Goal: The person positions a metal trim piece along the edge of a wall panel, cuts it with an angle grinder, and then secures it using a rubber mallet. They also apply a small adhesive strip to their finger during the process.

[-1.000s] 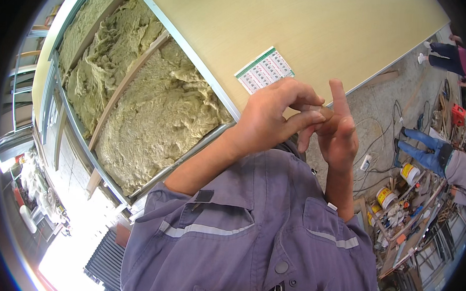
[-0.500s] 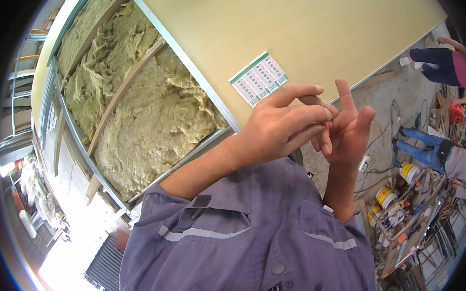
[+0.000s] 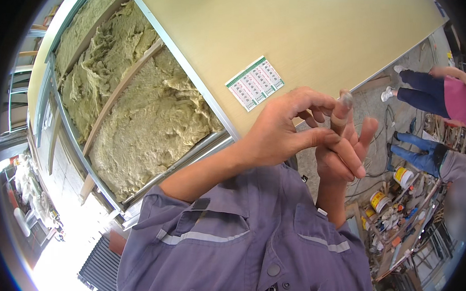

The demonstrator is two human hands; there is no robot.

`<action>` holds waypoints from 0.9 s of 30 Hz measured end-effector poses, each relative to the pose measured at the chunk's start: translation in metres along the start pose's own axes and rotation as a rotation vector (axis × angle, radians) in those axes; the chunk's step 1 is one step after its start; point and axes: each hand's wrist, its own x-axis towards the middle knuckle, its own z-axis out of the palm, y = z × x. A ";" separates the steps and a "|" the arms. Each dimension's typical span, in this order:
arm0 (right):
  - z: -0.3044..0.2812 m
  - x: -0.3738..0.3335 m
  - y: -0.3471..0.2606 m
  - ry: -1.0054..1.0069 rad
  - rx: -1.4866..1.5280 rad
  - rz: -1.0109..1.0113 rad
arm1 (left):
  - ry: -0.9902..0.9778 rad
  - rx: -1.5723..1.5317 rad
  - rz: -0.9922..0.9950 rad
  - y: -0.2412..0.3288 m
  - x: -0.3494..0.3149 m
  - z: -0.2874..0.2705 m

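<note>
Both my hands meet in front of my chest, over the corner of a large cream panel (image 3: 310, 34). My left hand (image 3: 278, 126) comes from the left with its thumb and fingers bent around a raised finger of my right hand (image 3: 336, 160). That finger carries a pale band (image 3: 339, 120) near its middle and a greyish tip; I cannot make out what the band is. The thumb of my right hand stands apart, while other fingers curl downward. A printed sheet with a green border (image 3: 255, 83) lies on the panel, beyond my left hand.
Left of the panel, a metal frame (image 3: 182, 47) surrounds yellowish mineral wool (image 3: 150, 126) crossed by wooden strips (image 3: 123, 96). Two people, one in a pink top (image 3: 461, 101) and one in jeans (image 3: 417, 153), are at right. Near them are buckets (image 3: 380, 201), cables and scrap.
My left hand's fingers have shifted from crossing over my right hand to pinching round its raised finger. My right hand's other fingers have curled. The person in pink has come further into view.
</note>
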 end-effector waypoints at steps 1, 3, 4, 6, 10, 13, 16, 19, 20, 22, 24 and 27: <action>0.001 0.000 0.002 -0.017 0.027 0.001 | -0.003 -0.003 0.022 0.000 0.003 0.003; 0.002 0.001 0.007 -0.051 0.080 0.001 | -0.012 0.023 0.062 0.002 0.007 0.006; 0.003 0.003 0.010 -0.069 0.105 0.004 | -0.017 0.052 0.086 0.005 0.010 0.007; 0.008 0.004 0.012 -0.086 0.142 -0.004 | -0.012 0.071 0.122 0.010 0.016 0.010; 0.020 0.007 0.020 -0.044 0.163 -0.067 | 0.007 0.061 0.106 0.015 0.017 0.011; 0.023 0.010 0.024 -0.024 0.137 -0.060 | 0.011 0.024 0.081 0.014 0.018 0.011; 0.020 0.010 0.021 -0.036 0.132 0.009 | 0.007 -0.069 0.016 0.017 0.019 0.009; 0.017 0.010 0.021 -0.050 0.125 0.070 | -0.041 -0.324 -0.029 0.013 0.022 0.006; 0.018 0.011 0.023 -0.039 0.116 0.067 | -0.064 -0.433 -0.037 0.011 0.023 0.005; 0.019 0.010 0.025 -0.032 0.108 0.056 | -0.116 -0.486 -0.029 0.009 0.026 0.002; 0.018 0.009 0.026 -0.037 0.108 0.038 | -0.148 -0.471 0.029 0.005 0.030 0.000; 0.020 0.007 0.026 0.009 0.090 0.043 | -0.155 -0.380 0.119 0.000 0.032 -0.002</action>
